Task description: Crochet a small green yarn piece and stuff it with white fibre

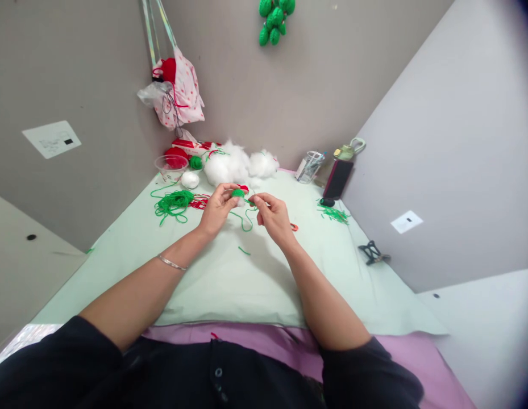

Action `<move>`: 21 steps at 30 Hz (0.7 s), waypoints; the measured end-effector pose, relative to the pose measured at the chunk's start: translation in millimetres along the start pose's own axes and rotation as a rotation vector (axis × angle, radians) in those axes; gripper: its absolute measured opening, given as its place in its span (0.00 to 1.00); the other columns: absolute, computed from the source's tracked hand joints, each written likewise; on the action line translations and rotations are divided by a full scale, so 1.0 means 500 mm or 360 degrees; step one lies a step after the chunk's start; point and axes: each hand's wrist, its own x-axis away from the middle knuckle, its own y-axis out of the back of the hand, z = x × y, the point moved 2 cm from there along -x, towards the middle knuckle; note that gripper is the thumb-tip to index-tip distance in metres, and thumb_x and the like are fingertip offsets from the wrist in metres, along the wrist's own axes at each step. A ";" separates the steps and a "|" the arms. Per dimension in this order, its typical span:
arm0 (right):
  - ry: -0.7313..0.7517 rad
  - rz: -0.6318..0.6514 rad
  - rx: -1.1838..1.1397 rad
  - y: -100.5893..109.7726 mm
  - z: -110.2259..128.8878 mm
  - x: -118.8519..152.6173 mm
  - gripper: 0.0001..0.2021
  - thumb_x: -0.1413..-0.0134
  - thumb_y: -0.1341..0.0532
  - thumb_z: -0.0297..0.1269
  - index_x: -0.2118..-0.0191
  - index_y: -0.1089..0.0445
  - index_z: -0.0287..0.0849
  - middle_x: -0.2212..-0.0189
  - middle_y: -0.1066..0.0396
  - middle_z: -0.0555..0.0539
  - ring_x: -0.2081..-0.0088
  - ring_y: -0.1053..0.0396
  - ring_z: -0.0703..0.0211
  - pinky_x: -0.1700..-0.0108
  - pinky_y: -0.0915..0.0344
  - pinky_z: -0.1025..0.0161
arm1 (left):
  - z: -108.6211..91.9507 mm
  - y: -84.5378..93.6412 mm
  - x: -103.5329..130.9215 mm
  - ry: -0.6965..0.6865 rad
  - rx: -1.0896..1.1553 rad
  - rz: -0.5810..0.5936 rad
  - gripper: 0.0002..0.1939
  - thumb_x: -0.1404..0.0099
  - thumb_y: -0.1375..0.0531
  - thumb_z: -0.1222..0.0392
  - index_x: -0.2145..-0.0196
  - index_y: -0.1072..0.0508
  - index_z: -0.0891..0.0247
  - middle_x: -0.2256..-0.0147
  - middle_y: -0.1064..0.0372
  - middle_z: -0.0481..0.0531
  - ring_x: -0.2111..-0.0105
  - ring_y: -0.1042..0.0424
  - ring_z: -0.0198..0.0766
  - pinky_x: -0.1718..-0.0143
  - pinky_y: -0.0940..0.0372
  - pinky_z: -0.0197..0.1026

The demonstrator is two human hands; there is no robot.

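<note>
My left hand is closed around a small green crocheted piece, with white stuffing showing at its lower edge. Close beside it on the right, my right hand is pinched on a strand of green yarn at the piece. Whether a needle or hook is also in those fingers is too small to tell. A loop of green yarn hangs below, between the hands. Just behind the left fingertips a bit of red shows. An orange-handled object lies partly hidden behind the right wrist.
White stuffing is heaped at the back, near a clear bowl. Tangled green yarn lies left. At right are a pen holder, a phone, green scraps and a black stand.
</note>
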 end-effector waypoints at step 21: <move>0.0018 0.0063 0.0126 0.001 -0.002 -0.004 0.12 0.47 0.38 0.44 0.75 0.35 0.43 0.81 0.45 0.57 0.76 0.52 0.67 0.72 0.54 0.64 | 0.002 -0.016 0.011 0.0160 0.0011 0.0245 0.24 0.38 0.32 0.50 0.47 0.22 0.63 0.67 0.25 0.50 0.65 0.26 0.38 0.57 0.30 0.41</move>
